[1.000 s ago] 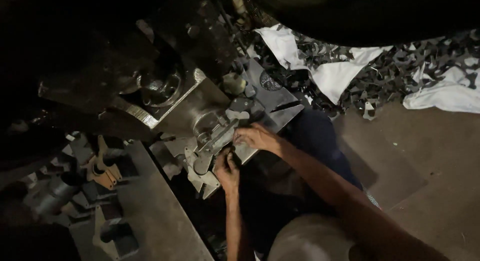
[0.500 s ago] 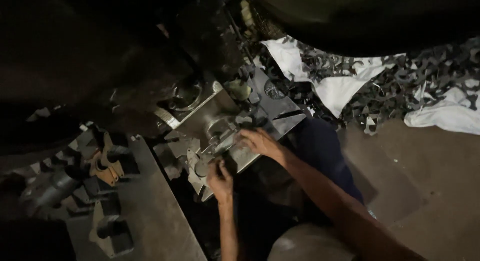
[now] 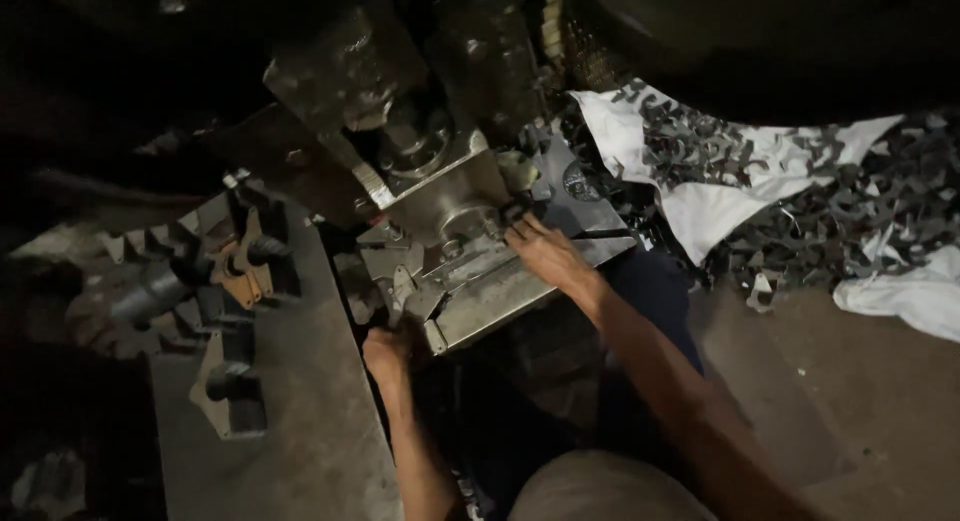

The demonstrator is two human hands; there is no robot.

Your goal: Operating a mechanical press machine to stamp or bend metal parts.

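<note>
Left hand gripping small metal blank at die plate front edge, fingers closed on it, feeding it inward. Right hand resting flat on plate, fingers extended toward die centre, steadying; holding nothing visible. Scrap lying on floor, well apart.

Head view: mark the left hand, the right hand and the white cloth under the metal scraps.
left hand (image 3: 388,349), head view, back of the hand at the press bed's lower edge.
right hand (image 3: 545,253), head view, back of the hand on the metal plate.
white cloth (image 3: 708,211), head view, bare fold below the scraps.
</note>
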